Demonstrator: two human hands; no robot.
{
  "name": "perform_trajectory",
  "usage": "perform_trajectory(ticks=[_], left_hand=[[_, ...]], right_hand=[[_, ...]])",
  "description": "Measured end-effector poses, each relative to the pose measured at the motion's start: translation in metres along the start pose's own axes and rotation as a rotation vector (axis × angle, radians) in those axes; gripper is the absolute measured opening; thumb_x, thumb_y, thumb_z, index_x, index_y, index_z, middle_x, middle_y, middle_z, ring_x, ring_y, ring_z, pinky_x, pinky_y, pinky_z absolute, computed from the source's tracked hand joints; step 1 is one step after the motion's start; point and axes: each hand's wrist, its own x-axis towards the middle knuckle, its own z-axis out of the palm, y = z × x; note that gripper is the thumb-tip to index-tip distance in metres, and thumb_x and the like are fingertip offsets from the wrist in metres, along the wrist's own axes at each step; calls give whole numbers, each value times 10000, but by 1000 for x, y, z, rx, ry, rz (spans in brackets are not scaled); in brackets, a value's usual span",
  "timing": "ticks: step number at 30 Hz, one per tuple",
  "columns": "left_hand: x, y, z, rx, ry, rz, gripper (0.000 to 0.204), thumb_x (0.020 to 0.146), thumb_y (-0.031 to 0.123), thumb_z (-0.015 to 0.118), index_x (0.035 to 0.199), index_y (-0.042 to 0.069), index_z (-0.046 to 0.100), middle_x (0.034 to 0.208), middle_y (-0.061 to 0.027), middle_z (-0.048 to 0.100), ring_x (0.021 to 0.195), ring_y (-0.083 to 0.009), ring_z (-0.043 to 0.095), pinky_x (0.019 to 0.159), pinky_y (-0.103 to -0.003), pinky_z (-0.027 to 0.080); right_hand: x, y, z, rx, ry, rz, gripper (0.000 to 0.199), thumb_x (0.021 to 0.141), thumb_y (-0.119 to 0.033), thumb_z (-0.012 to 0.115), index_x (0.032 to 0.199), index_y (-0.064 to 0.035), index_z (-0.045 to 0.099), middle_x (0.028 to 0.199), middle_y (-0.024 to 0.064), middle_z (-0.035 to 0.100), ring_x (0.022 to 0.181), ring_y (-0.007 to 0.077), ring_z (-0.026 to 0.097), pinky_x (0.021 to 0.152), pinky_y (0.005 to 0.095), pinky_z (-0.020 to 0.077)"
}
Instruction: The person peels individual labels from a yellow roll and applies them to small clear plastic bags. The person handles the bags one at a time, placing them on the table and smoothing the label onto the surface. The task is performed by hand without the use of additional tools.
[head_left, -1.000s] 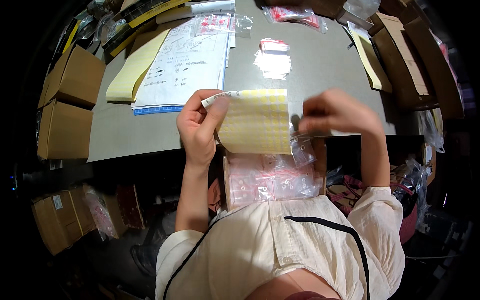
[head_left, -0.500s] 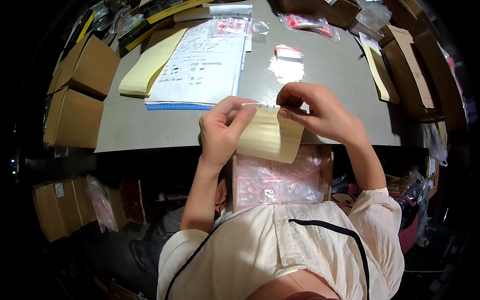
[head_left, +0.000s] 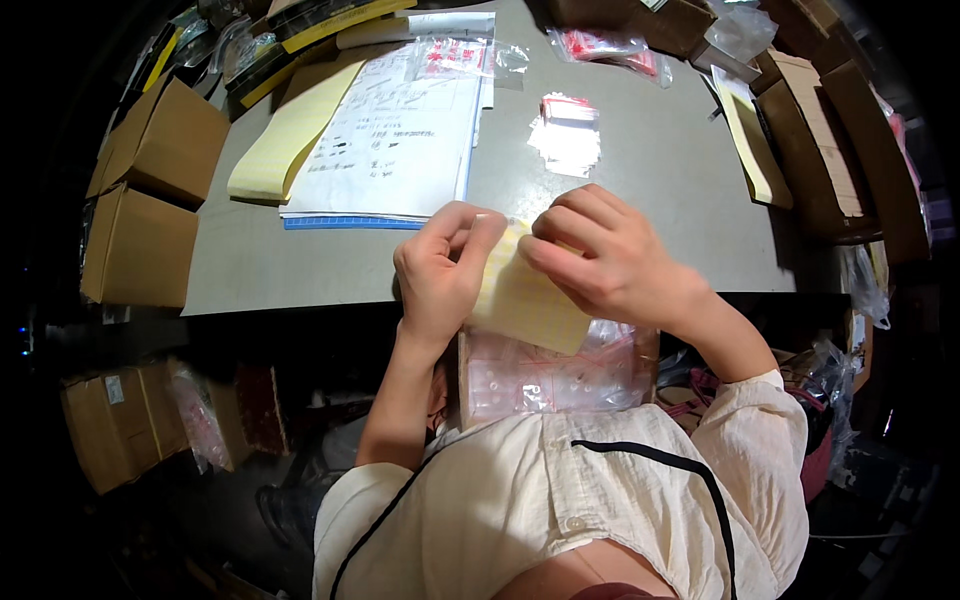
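My left hand (head_left: 437, 277) pinches the upper left edge of a yellow label sheet (head_left: 528, 305) with rows of small pale labels. The sheet hangs down over a tray of small clear zip bags (head_left: 545, 385), close to my body. My right hand (head_left: 612, 257) is closed in front of the sheet's upper right part, thumb and fingers curled together. Whatever those fingertips grip is hidden behind the hand. Beyond both hands, a pile of small white cards (head_left: 566, 145) with some red lies on the grey table (head_left: 650, 160).
Written papers (head_left: 385, 140) lie on a blue pad at the left, beside a folded yellow sheet (head_left: 290, 140). Cardboard boxes (head_left: 150, 190) stand along the left edge, and an open carton (head_left: 815, 130) is on the right. Red-and-clear plastic packets (head_left: 610, 50) lie at the back.
My right hand has moved left and slightly down from the sheet's upper right corner, now covering part of it. The sheet's lower edge hangs slightly lower. My left hand keeps its pinch.
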Motion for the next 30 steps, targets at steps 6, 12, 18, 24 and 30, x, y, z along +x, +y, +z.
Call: perform_trajectory(ticks=[6,12,18,24,30], left_hand=[[2,0,3,5,44,5,191,1012,159,724,996,-31,725,711,19,688,654,-9,536,586,-201,408],[5,7,6,47,48,20,190,1008,168,728,1002,-22,731,693,23,678,637,-11,522,580,-207,400],[0,0,4,59,81,37,159,974,171,734,977,12,737,632,-56,672,579,-60,561,570,-257,450],[3,-4,5,12,48,19,161,992,170,723,994,9,736,621,-24,657,576,-37,513,547,-256,421],[3,1,2,-90,12,27,212,1051,160,646,1114,-26,727,790,4,688,716,-25,569,636,-208,440]], right_hand=[[-7,105,0,317,-42,628,196,915,-127,693,1064,1,682,875,127,690,768,233,680,706,377,552],[-13,157,10,137,-197,719,257,913,-228,725,991,16,700,854,134,708,760,247,672,723,373,525],[-21,129,-33,134,-610,1052,613,866,-598,802,851,9,714,625,51,597,552,168,619,528,338,507],[-36,91,-42,416,-477,894,364,908,-332,813,918,11,692,720,48,640,666,130,632,616,290,496],[-26,107,-14,231,-220,629,168,916,-90,718,1037,-14,629,915,106,674,811,231,634,754,367,509]])
